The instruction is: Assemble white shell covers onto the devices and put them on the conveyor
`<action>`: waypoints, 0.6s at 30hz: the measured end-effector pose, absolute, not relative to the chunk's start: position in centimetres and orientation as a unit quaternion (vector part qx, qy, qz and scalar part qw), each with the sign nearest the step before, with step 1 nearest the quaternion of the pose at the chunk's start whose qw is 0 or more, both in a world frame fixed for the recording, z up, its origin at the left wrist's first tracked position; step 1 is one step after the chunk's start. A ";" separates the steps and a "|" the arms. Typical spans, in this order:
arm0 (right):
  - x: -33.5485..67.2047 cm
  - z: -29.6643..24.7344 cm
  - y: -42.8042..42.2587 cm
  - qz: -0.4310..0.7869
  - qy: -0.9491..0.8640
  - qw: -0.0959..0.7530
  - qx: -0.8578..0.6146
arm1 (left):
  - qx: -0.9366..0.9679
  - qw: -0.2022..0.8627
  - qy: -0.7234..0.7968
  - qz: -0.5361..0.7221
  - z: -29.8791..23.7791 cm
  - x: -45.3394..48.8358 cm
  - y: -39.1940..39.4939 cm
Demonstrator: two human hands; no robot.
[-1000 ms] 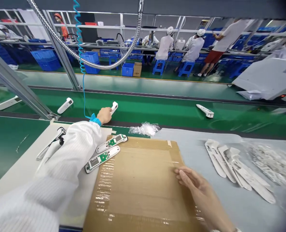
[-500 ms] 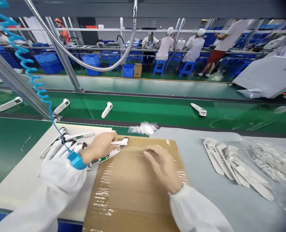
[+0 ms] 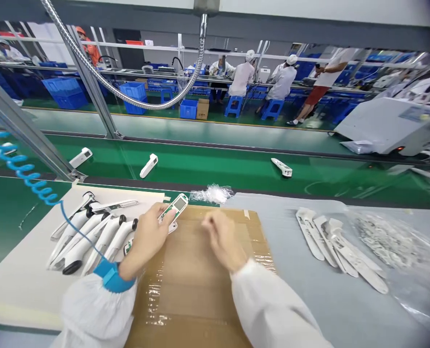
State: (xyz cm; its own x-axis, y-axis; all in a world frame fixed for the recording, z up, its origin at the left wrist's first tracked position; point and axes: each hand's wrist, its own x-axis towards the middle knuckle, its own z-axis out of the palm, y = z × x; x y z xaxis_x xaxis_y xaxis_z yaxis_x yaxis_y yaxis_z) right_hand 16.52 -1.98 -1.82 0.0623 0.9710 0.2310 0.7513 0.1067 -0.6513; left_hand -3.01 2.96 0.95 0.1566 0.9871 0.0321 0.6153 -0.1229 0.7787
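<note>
My left hand [image 3: 151, 232] grips a white handheld thermometer [image 3: 179, 205] whose casing is open, with a screen and green circuit board showing. The thermometer is tilted up over the far left part of a brown cardboard sheet or box [image 3: 196, 290]. Just below it, another white part [image 3: 172, 227] peeks out beside my fingers. To its right, my right hand [image 3: 222, 237] hovers above the cardboard, fingers curled together and slightly blurred; whatever may be in them is hidden. Several more white thermometers [image 3: 106, 237] lie in a row left of my left hand.
White casing halves [image 3: 345, 246] and a clear bag of small white parts [image 3: 389, 237] lie at right. Crumpled clear plastic [image 3: 215, 193] sits behind the cardboard. A green conveyor [image 3: 207, 166] carries spaced thermometers. A blue coiled cord [image 3: 29, 174] runs to my left wrist strap [image 3: 115, 276].
My left hand has raised and turned the thermometer so its screen side shows. My right hand has moved left, closer to it, and its fingers have curled in. The view has shifted slightly.
</note>
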 end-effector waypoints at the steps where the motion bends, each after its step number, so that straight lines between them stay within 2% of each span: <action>1: 17.5 -1.9 -0.3 0.150 -0.631 0.320 -0.691 | 0.668 0.372 0.565 0.309 0.8 -3.0 2.8; 4: 20.6 -2.8 4.7 0.111 -0.565 0.275 -0.770 | 0.610 0.489 0.541 0.309 0.8 -2.5 1.7; 7: 23.5 -3.8 6.6 0.094 -0.559 0.234 -0.790 | 0.587 0.525 0.543 0.291 1.1 -2.2 0.3; 11: 29.1 -3.5 3.7 0.043 -0.566 0.184 -0.802 | 0.555 0.556 0.564 0.255 1.2 -2.6 -0.9; 18: 41.6 -1.9 -3.2 -0.035 -0.477 0.040 -0.877 | 0.510 0.648 0.526 0.211 1.8 -0.8 -1.6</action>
State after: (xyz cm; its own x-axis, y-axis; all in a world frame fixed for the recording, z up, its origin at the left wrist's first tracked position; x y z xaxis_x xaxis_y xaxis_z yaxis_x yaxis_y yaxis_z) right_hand 41.65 -3.25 -1.86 0.5419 0.8345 0.0996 0.8401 -0.5412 -0.0368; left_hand -0.76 -1.65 1.78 0.3578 0.8094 -0.4657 0.2623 0.3916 0.8820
